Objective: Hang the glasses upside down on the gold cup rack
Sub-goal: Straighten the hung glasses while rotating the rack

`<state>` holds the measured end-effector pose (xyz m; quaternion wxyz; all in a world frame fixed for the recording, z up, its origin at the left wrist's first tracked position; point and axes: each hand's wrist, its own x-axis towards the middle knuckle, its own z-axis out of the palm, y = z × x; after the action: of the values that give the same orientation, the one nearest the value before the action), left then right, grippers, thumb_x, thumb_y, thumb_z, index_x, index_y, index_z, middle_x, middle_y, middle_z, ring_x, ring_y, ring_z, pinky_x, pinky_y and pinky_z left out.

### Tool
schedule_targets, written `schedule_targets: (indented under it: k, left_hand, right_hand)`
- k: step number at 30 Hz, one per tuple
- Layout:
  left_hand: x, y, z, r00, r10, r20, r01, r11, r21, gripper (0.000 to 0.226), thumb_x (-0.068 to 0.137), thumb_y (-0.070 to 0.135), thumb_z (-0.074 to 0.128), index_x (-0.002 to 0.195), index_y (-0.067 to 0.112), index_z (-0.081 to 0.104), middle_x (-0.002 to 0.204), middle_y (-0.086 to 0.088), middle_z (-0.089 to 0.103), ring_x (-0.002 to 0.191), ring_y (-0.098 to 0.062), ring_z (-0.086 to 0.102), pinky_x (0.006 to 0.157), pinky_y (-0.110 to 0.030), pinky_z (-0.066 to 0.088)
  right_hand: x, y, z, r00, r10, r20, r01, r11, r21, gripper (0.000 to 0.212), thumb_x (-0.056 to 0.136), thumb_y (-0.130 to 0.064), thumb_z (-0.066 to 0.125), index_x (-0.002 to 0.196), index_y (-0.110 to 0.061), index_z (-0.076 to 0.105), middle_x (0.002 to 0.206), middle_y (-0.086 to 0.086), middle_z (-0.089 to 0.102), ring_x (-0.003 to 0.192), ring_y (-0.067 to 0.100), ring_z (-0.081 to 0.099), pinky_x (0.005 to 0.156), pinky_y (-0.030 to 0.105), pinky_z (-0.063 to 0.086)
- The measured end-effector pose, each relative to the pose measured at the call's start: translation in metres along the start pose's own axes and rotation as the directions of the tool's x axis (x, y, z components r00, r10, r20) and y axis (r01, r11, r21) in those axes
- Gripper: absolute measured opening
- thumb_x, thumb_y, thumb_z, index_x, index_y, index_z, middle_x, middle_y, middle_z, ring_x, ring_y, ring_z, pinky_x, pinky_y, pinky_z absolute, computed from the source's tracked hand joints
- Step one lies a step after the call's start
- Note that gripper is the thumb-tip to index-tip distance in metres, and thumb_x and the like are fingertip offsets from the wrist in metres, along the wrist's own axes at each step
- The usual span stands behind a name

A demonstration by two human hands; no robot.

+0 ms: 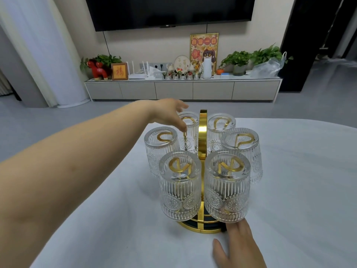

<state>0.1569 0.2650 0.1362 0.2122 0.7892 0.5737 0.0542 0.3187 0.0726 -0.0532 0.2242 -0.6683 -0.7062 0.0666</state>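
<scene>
**Six glasses on the rack**

We see the gold rack (202, 132) near the tabletop's (289, 190) near edge, six glasses (179, 182) hanging upside down. Our left hand (170, 115) hovers loosely spread over the back-left glass (190, 130); our right hand (239, 246) rests flat beside the base.

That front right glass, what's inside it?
A bent gold prong of the rack shows through the upturned base of the front right glass. Lower down, the ribbed pattern blurs everything, so how the prong joins the rack is hidden.
</scene>
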Motion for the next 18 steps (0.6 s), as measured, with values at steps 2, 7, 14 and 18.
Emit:
schedule_targets:
  k: [2,7,14,18]
  left_hand:
    - [-0.004,0.001,-0.007,1.0,-0.015,0.016,0.015,1.0,0.009,0.071,0.074,0.023,0.066,0.135,0.021,0.028,0.142,-0.005,0.038,0.124,-0.026,0.041,0.1,-0.038,0.033]
    - [-0.02,0.022,-0.03,0.976,0.089,-0.198,-0.095,0.995,-0.021,0.039,0.085,0.015,0.049,0.124,0.017,0.046,0.131,-0.004,0.052,0.105,-0.011,0.048,0.092,-0.025,0.033]
    - [-0.015,0.09,-0.024,0.93,0.36,-0.069,-0.341,0.92,0.193,0.039,0.082,0.034,0.054,0.119,0.02,0.051,0.113,0.005,0.057,0.09,-0.003,0.051,0.073,-0.006,0.037]
    - [0.005,0.107,-0.007,0.964,0.219,0.149,-0.264,0.833,0.486,0.06,0.075,0.035,0.063,0.127,0.019,0.04,0.129,-0.005,0.049,0.113,-0.025,0.047,0.096,-0.036,0.037]
  right_hand:
    - [0.0,-0.001,-0.001,0.999,0.004,0.035,-0.007,0.997,0.077,0.065,0.05,-0.012,0.073,0.113,-0.007,0.059,0.114,0.019,0.063,0.101,0.029,0.065,0.06,0.03,0.056]
    - [-0.004,0.002,0.002,0.997,0.068,0.027,-0.072,0.974,0.216,0.066,0.051,-0.02,0.062,0.115,-0.004,0.058,0.116,0.021,0.061,0.103,0.032,0.063,0.065,0.032,0.055]
    - [0.001,-0.002,-0.003,0.988,0.091,0.126,-0.118,0.968,0.222,0.073,0.082,-0.031,0.047,0.139,-0.03,0.001,0.151,-0.009,0.004,0.139,0.007,0.011,0.096,0.015,0.032]
    - [0.0,0.003,-0.004,0.989,0.074,0.128,-0.105,0.962,0.252,0.076,0.082,-0.03,0.047,0.138,-0.032,-0.004,0.151,-0.014,-0.004,0.139,0.004,0.008,0.093,0.013,0.03]
